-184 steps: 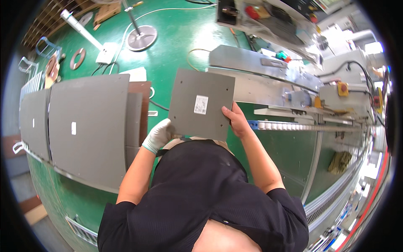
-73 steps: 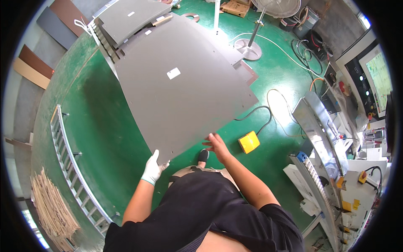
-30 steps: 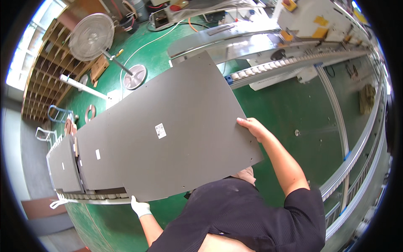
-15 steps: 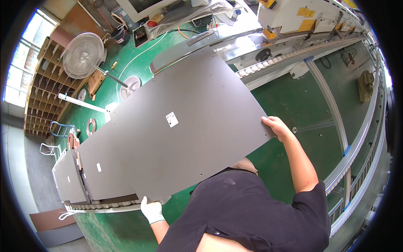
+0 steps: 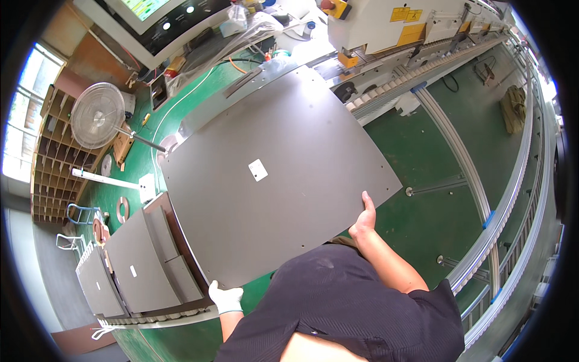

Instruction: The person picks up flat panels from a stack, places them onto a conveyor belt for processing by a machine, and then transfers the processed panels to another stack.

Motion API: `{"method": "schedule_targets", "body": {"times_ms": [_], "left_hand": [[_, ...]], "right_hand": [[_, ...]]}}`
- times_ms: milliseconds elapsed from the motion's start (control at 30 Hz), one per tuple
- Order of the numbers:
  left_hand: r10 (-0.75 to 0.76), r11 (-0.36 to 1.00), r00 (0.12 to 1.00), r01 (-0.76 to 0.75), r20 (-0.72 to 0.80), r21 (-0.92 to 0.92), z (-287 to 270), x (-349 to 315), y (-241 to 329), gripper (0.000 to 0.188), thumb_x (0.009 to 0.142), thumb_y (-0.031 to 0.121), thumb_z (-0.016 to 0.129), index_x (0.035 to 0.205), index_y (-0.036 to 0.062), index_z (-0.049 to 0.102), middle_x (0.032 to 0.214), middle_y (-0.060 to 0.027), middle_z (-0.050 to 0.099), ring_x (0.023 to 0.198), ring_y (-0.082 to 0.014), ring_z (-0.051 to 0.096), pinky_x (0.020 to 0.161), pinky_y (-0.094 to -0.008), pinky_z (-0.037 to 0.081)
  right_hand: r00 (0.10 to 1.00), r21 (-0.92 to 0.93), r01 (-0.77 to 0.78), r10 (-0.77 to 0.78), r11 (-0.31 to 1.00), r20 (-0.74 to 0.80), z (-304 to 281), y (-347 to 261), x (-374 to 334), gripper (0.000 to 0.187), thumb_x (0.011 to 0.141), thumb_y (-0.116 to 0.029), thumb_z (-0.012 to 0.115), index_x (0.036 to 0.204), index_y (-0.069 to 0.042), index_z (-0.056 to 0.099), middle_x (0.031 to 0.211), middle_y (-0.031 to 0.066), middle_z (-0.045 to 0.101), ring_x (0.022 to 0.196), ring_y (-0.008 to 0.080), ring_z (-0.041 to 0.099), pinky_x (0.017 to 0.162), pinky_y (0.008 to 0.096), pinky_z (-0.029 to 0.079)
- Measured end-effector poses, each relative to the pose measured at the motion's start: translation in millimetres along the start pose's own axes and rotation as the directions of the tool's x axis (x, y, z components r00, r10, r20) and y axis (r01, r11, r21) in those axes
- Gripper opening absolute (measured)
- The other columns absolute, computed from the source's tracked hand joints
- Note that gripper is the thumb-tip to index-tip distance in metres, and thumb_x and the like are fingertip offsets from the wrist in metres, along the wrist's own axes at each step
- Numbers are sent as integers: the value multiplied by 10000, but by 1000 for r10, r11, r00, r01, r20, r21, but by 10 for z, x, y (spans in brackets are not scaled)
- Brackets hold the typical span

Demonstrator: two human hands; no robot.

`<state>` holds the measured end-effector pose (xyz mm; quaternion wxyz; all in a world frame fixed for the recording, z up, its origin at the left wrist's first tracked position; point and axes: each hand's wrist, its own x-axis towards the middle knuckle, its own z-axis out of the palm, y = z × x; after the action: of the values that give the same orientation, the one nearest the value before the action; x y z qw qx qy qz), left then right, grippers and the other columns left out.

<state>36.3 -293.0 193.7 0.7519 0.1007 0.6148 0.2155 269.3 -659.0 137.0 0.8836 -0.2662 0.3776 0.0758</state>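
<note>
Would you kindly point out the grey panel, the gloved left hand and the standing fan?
grey panel (image 5: 271,181): head view, middle of its face.
left hand (image 5: 225,298): head view, glove's back.
standing fan (image 5: 96,116): head view, round grille.

A green floor (image 5: 446,205) fills the workshop. At ten o'clock a pedestal fan (image 5: 98,114) stands before wooden shelving (image 5: 54,151), with a bright window (image 5: 18,133) behind. At twelve o'clock sits a monitor (image 5: 151,12), and a white machine (image 5: 398,18) at one o'clock. A roller conveyor (image 5: 416,66) runs beside it. Curved metal rails (image 5: 512,199) sweep down at three o'clock. Daylight is even.
</note>
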Motion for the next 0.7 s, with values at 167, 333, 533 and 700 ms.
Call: {"method": "schedule_targets", "body": {"times_ms": [167,333,533,700], "left_hand": [[-106,994,993,107,59,-6,146,-6,-430,483,1022,335,357,1388,64,516,1406,-129,542,1305,-323,507,1095,-499,424],[-174,978,936,126,308,168,81,-80,-876,383,973,273,421,1237,42,572,1266,-124,621,1163,-277,584,921,-460,503],[-587,805,591,501,553,319,314,-436,-1278,502,1028,295,408,1339,-88,504,1365,-285,574,1271,-372,552,1122,-460,408],[-822,567,435,566,367,598,286,-229,-1438,487,1053,274,427,1350,-101,521,1370,-255,596,1226,-346,610,1125,-419,425]], "right_hand": [[1000,22,7,-7,1000,-26,106,-578,210,587,965,-480,640,1348,-41,571,1343,106,613,1219,317,577,1069,490,445],[999,43,6,-4,999,-51,-4,-1181,582,571,953,-489,657,1312,-50,596,1319,109,626,1191,319,588,1034,497,471],[993,3,65,-65,998,-94,-58,-1994,920,561,938,-441,689,1330,-49,602,1342,104,624,1218,326,575,1046,494,459],[986,-38,152,-154,988,-67,-274,-2537,1423,568,940,-416,703,1347,-38,586,1360,105,611,1230,330,567,1047,494,452]]}}
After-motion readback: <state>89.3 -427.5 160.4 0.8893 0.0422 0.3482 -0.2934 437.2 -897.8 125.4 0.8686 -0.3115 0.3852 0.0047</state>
